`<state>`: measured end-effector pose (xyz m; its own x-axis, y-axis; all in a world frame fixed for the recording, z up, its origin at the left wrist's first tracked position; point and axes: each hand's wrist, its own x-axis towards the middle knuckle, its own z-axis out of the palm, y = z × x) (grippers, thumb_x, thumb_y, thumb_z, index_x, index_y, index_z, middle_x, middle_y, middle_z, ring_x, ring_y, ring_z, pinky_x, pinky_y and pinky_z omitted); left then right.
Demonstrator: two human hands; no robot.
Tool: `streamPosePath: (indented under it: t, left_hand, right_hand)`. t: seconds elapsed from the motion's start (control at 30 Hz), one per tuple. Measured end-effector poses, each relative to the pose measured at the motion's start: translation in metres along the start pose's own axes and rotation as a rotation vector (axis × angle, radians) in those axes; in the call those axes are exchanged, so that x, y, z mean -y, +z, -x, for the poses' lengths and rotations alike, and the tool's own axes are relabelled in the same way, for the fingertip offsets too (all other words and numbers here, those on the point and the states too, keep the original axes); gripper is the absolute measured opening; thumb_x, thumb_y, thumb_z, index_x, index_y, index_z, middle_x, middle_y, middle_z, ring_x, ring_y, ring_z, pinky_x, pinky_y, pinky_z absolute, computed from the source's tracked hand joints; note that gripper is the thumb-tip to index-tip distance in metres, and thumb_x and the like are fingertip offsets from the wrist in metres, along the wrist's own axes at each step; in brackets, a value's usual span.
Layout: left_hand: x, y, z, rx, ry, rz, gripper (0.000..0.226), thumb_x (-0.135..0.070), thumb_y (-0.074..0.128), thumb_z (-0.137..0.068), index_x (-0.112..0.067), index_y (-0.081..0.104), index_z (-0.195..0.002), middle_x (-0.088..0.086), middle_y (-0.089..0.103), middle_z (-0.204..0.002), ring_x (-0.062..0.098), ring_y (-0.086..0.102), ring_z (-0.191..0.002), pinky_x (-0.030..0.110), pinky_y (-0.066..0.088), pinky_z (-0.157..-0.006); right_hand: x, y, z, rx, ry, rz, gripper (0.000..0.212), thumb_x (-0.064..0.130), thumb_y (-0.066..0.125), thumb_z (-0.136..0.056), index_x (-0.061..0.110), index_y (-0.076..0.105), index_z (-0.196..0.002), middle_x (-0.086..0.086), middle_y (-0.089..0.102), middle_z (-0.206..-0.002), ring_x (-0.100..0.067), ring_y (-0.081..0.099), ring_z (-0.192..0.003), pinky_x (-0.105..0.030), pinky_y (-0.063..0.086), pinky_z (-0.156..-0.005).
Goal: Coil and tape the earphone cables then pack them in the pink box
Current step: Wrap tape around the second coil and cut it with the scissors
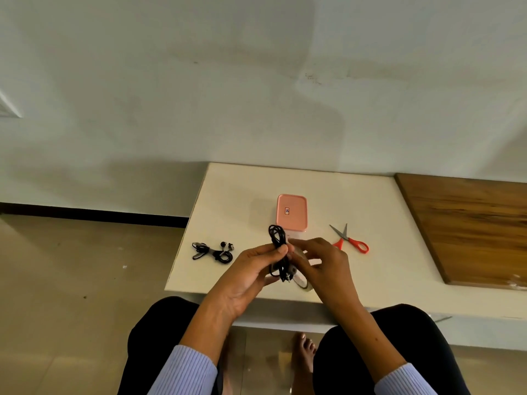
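My left hand (251,270) pinches a coiled black earphone cable (277,238) upright above the white table (239,195). My right hand (319,260) touches the same coil at its middle, and a strip of clear tape seems to run from its fingers. A clear tape roll (301,282) lies under my right hand, partly hidden. A second black earphone set (214,250), bundled, lies on the table to the left. The pink box (291,213) sits lid on, just behind the held coil.
Red-handled scissors (349,240) lie on the table right of my hands. A brown wooden board (470,232) covers the table's right part. The table's left edge drops to a tiled floor. My knees and a bare foot show below the front edge.
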<state>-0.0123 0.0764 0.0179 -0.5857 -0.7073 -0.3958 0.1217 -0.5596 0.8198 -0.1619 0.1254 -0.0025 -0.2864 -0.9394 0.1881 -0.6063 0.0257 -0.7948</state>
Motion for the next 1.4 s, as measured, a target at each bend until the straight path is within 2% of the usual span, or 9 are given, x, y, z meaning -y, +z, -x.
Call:
streamPosePath:
  t: [0.13,0.23,0.33,0.53,0.7,0.83,1.03,1.3,1.4]
  left_hand:
    - [0.007,-0.006,-0.009,-0.170,-0.085,0.039,0.020,-0.032,0.067,-0.078,-0.021,0.073,-0.093,0.012,0.072,-0.101,0.023,0.064,-0.101,0.039,0.041,-0.093]
    - [0.010,-0.007,-0.012,-0.257,-0.109,0.112,0.013,-0.025,0.065,-0.084,-0.018,0.071,-0.093,0.009,0.073,-0.091,0.021,0.065,-0.091,0.033,0.046,-0.083]
    - [0.009,-0.008,-0.014,-0.341,-0.115,0.193,0.008,-0.020,0.066,-0.084,-0.015,0.071,-0.088,0.006,0.074,-0.083,0.020,0.065,-0.089,0.032,0.046,-0.079]
    - [0.011,-0.014,-0.015,-0.265,-0.186,0.109,0.017,-0.031,0.068,-0.082,-0.023,0.073,-0.096,0.002,0.072,-0.094,0.018,0.062,-0.097,0.041,0.043,-0.084]
    - [0.013,-0.014,-0.016,-0.373,-0.075,0.002,0.019,-0.026,0.071,-0.080,-0.015,0.075,-0.095,0.006,0.075,-0.093,0.020,0.063,-0.101,0.034,0.046,-0.083]
    - [0.011,-0.014,-0.016,-0.377,-0.050,0.077,0.012,-0.018,0.071,-0.080,-0.010,0.075,-0.089,0.008,0.075,-0.087,0.021,0.065,-0.098,0.037,0.049,-0.093]
    - [0.005,-0.011,-0.013,-0.354,-0.042,0.248,0.010,-0.011,0.066,-0.083,-0.005,0.069,-0.092,0.010,0.073,-0.075,0.016,0.070,-0.077,0.030,0.050,-0.074]
    - [0.005,-0.010,-0.012,-0.369,0.001,0.208,0.006,-0.011,0.066,-0.083,-0.007,0.071,-0.083,0.009,0.074,-0.075,0.021,0.067,-0.090,0.035,0.048,-0.087]
    - [0.005,-0.009,-0.011,-0.374,0.002,0.224,0.005,-0.010,0.065,-0.084,-0.006,0.070,-0.084,0.009,0.073,-0.071,0.017,0.069,-0.078,0.034,0.049,-0.084]
  right_hand:
    - [-0.004,-0.001,0.001,0.041,-0.024,0.039,0.024,0.024,0.067,-0.084,0.022,0.071,-0.108,0.004,0.074,-0.095,-0.001,0.066,-0.079,-0.013,0.051,-0.075]
    - [-0.001,0.001,0.005,0.060,-0.074,0.065,0.026,0.020,0.067,-0.085,0.017,0.070,-0.111,0.001,0.075,-0.091,0.000,0.067,-0.077,-0.005,0.047,-0.073]
    - [0.001,0.003,0.006,0.020,-0.106,0.035,0.026,0.021,0.069,-0.083,0.015,0.069,-0.108,0.001,0.074,-0.088,-0.006,0.070,-0.080,-0.012,0.052,-0.072]
    - [-0.002,0.003,0.007,0.038,-0.163,0.087,0.015,0.024,0.067,-0.086,0.016,0.062,-0.097,-0.002,0.071,-0.076,-0.014,0.069,-0.069,-0.036,0.055,-0.062]
    - [0.006,0.004,0.004,0.178,-0.062,0.158,0.009,0.030,0.056,-0.092,0.022,0.051,-0.094,0.004,0.066,-0.087,-0.011,0.066,-0.070,-0.031,0.056,-0.068]
    - [0.008,0.003,0.004,0.178,-0.039,0.072,0.014,0.026,0.063,-0.088,0.020,0.051,-0.088,0.010,0.064,-0.072,-0.005,0.066,-0.062,-0.028,0.055,-0.062]
    - [0.004,0.003,0.006,0.165,-0.074,0.066,0.020,0.024,0.071,-0.082,0.019,0.055,-0.092,0.010,0.064,-0.076,-0.010,0.065,-0.069,-0.019,0.054,-0.067]
    - [0.002,0.004,0.008,0.154,-0.082,0.044,0.017,0.027,0.066,-0.086,0.026,0.052,-0.097,0.004,0.067,-0.075,-0.010,0.065,-0.068,-0.024,0.055,-0.070]
    - [0.003,0.005,0.007,0.167,-0.100,0.051,0.017,0.026,0.064,-0.087,0.023,0.052,-0.099,0.001,0.067,-0.071,-0.013,0.065,-0.065,-0.032,0.055,-0.068]
